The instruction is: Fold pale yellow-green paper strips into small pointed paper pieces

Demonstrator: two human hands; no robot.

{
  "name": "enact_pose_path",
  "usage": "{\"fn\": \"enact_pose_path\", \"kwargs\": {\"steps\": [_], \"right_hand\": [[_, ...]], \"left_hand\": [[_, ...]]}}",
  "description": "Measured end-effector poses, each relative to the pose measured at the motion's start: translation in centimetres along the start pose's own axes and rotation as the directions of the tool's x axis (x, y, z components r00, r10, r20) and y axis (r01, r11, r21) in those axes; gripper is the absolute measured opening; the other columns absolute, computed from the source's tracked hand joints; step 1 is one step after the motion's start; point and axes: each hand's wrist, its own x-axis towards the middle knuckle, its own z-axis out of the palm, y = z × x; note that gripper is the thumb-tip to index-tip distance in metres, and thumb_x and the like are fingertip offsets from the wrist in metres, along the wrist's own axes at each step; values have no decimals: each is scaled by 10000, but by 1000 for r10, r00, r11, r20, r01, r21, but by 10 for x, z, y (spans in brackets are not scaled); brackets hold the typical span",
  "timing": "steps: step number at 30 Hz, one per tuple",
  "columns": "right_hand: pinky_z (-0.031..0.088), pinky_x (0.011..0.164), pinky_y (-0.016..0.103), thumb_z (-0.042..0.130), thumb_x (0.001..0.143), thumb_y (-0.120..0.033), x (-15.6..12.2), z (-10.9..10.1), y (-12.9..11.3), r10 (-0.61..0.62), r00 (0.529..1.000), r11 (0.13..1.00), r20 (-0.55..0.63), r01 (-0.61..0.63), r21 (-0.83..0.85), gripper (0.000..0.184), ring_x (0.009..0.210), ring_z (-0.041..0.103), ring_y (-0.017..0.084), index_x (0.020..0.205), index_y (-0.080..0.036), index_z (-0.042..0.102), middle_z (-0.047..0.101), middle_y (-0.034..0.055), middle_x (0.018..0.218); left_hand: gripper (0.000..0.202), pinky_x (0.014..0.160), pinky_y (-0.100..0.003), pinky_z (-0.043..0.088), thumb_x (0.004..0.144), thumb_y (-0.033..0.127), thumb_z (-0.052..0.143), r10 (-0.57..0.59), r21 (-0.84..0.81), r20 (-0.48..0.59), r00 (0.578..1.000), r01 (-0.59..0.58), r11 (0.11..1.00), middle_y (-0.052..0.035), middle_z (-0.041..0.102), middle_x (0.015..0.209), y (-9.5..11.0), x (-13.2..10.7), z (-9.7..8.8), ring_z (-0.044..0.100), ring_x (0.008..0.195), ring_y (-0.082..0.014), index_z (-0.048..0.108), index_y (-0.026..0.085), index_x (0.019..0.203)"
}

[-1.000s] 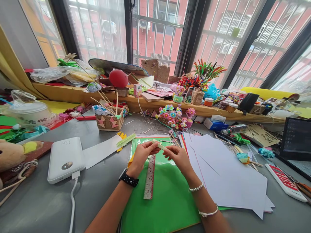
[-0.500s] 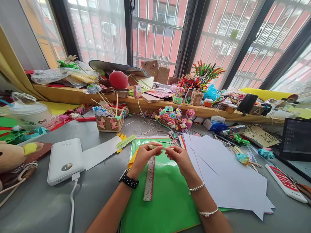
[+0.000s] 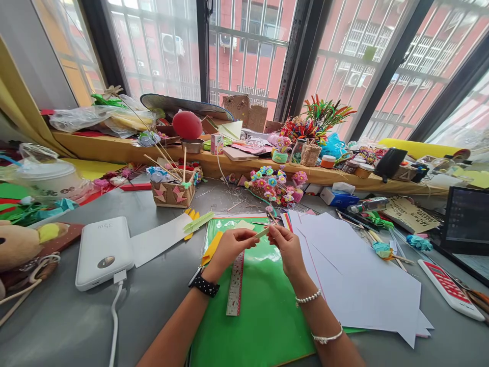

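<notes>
Between my two hands is a small strip of pale green paper, held above a shiny green sheet. My left hand pinches its left end, thumb against fingers. At its right end, my right hand grips with thumb and forefinger. Below my left hand a ruler with a red edge lies on the green sheet. A folded yellow paper piece rests by my left wrist, and a pale green paper piece lies just beyond my hands.
White paper sheets spread to the right, near a red and white calculator. On the left lie a white power bank with its cable and folded paper strips. A cardboard box and crochet flowers stand behind.
The paper strip has turned, its right end now higher. My right hand has shifted slightly and rolled its grip. The pale green piece beyond my hands has come into view.
</notes>
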Motion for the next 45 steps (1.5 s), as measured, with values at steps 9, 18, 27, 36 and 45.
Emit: {"fn": "enact_pose_path", "kwargs": {"steps": [9, 18, 27, 36, 45], "right_hand": [[408, 514, 234, 496, 720, -351, -2, 1, -3, -80, 996, 984, 45, 86, -157, 247, 557, 477, 111, 768, -163, 650, 568, 17, 654], [408, 521, 238, 520, 698, -330, -7, 8, -7, -90, 993, 970, 71, 104, -219, 196, 562, 497, 129, 687, -157, 610, 570, 14, 621], [362, 462, 226, 525, 690, -358, -1, 5, 4, -35, 998, 991, 55, 42, -125, 227, 464, 450, 107, 627, -153, 601, 521, -12, 505], [379, 476, 222, 535, 682, -369, 0, 5, 3, -24, 999, 989, 25, 28, -144, 255, 496, 475, 112, 669, -131, 627, 558, 16, 553], [387, 501, 218, 591, 630, -375, 13, -11, 8, 26, 993, 999, -114, -29, -26, 254, 522, 485, 111, 658, -126, 635, 569, 17, 550]], "left_hand": [[265, 523, -217, 403, 644, 395, 548, 0, 1, 82, 997, 0, 1000, -30, 602, 566, 3, -1, 4, 526, 542, -134, 634, 148, 609], [283, 463, -195, 364, 662, 415, 520, 1, 23, 142, 990, -4, 1000, 8, 544, 507, -5, 0, 7, 484, 461, -100, 577, 151, 577], [283, 416, -187, 326, 691, 403, 482, -52, 74, 179, 983, 39, 997, 23, 510, 493, -2, 1, 8, 423, 414, -82, 545, 152, 578], [309, 449, -194, 291, 723, 415, 400, -40, 256, 173, 984, -6, 967, 41, 440, 509, -7, 3, 5, 365, 470, -86, 513, 148, 618], [306, 510, -215, 320, 735, 386, 372, -43, 378, 168, 985, -24, 925, 29, 456, 527, -7, 6, -6, 413, 516, -111, 544, 143, 662]]}}
